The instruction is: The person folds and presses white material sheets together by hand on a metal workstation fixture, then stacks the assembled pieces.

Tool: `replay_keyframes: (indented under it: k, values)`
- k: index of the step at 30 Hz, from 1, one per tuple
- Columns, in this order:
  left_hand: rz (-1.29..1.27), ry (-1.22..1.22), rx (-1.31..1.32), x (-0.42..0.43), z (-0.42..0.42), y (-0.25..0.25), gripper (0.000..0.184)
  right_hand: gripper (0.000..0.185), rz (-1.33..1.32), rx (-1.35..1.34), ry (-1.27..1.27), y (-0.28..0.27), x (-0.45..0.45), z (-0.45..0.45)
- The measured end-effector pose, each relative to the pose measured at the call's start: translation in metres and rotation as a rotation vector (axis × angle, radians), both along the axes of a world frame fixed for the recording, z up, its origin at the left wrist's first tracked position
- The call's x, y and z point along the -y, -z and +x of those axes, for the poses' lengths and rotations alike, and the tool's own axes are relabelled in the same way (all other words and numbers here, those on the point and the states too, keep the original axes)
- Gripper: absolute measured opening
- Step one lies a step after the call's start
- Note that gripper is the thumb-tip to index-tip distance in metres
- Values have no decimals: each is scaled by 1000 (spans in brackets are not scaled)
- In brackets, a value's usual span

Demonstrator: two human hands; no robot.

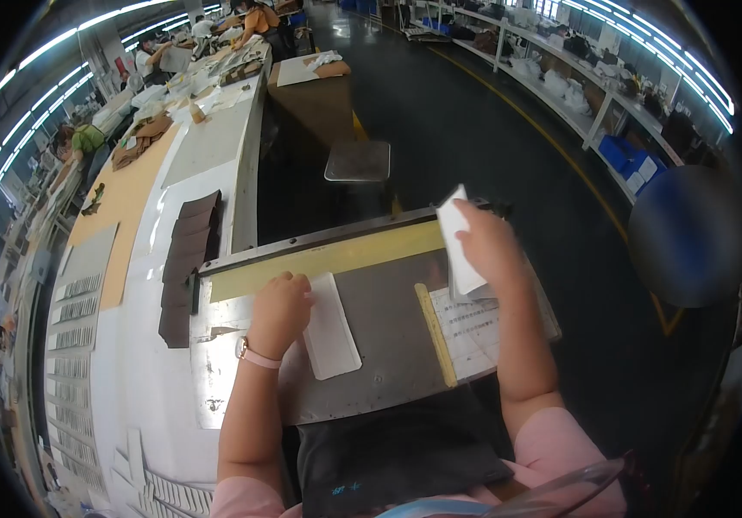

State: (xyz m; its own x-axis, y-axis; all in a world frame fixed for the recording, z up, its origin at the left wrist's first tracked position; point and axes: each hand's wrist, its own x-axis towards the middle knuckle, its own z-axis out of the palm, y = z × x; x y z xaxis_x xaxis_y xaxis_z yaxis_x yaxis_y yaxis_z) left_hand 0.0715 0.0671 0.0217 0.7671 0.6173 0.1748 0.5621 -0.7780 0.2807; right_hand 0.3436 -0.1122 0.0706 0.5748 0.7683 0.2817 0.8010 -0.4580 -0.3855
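Note:
A white rectangular panel (pixel 333 332) lies flat on the dark metal work plate (pixel 388 337). My left hand (pixel 282 304) is closed at the panel's upper left edge, fingers bent; whether it pinches the panel is hard to make out. My right hand (pixel 487 246) grips a white sheet or thin stack (pixel 459 242), tilted upright above the plate's right side. Beneath it, a printed paper (pixel 467 332) lies beside a yellow strip (pixel 435 335). A translucent yellow band (pixel 328 263) runs along the plate's far edge.
To the left, a long white table (pixel 151 371) bears dark brown folded pieces (pixel 191 268) and rows of small grey strips (pixel 75 345). Beyond the plate stands a stool (pixel 358 162). Shelves (pixel 552 95) line the right side. Other people (pixel 258 24) work farther back.

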Motion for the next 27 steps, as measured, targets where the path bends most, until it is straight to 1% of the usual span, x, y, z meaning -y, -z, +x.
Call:
replay_keyframes:
  k: [1,3,4,5,6,7,8,9,10,13,14,16,17,19,22,27]
  values:
    - [14,49,19,5,5,-1,18,39,-79,159,109,-4,5,9]
    - [39,144,44,17,13,-3,23,38,-40,319,179,0,-1,9]
    - [63,152,10,21,20,1,35,37,-18,395,217,5,-5,8]
    - [114,146,-6,27,26,4,46,38,65,333,49,20,-15,6]
    - [162,134,17,30,34,10,50,40,148,273,-120,33,-27,0]
    - [209,120,41,29,41,18,54,41,147,218,-317,39,-34,-15]
    - [220,137,80,24,45,25,53,43,218,130,-465,52,-42,-33]
    - [231,153,119,19,49,32,53,44,134,90,-528,58,-49,-50]
    - [243,170,159,15,50,36,53,47,36,196,-555,71,-55,-60]
    - [215,161,79,7,46,42,52,51,-18,248,-575,88,-65,-73]
    - [211,173,71,4,44,43,52,53,-53,205,-582,88,-65,-71]
    - [201,194,56,-1,41,47,51,53,-15,168,-593,90,-68,-65]
    - [228,190,85,-3,42,49,51,53,3,150,-598,92,-70,-62]
    - [281,186,137,-5,44,50,53,52,24,199,-562,98,-75,-55]
    - [191,188,75,-7,45,50,55,50,48,208,-541,101,-80,-49]
    - [122,173,31,-4,45,45,55,48,56,193,-531,99,-78,-52]
